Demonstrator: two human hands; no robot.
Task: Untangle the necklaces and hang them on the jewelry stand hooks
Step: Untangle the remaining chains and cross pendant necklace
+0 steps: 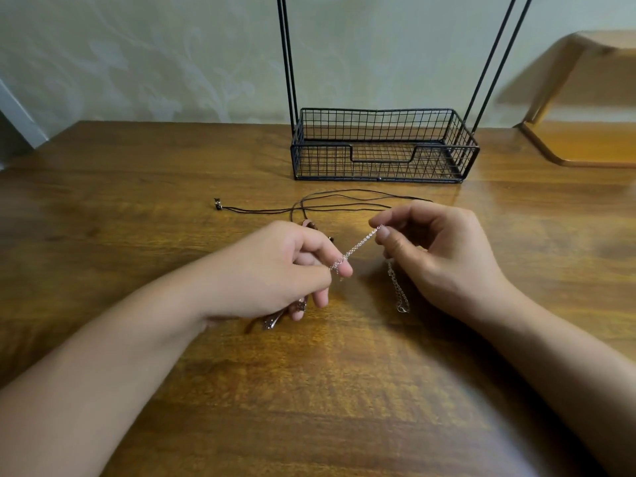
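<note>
Pale patterned wallpaper [155,63] rises behind a dark-grained wooden bench [309,390], whose far edge meets the wall. Near that far edge, right of centre, stands a black wire jewelry stand [383,146]: a rectangular mesh basket at its base with thin black rods climbing out of the top of the view, so its hooks are out of sight. At the far right corner sits a light wooden riser [581,139]. In front of the basket, a dark cord necklace [309,205] lies loosely looped on the bench, its beaded end stretched toward the left. Nearer the person, above the middle of the bench, both hands hold a thin silver chain necklace [358,247] lifted off the surface. The left hand [275,270] has its fingers curled, thumb and forefinger pinching the chain at its lower end, with a brownish pendant or bundle [275,320] showing beneath the palm; what exactly it is cannot be told. The right hand [440,253] pinches the chain's upper end between thumb and forefinger, other fingers curled loosely. Between the two hands the chain runs taut on a slant, and its clasp end [401,301] dangles below the right hand toward the bench.
</note>
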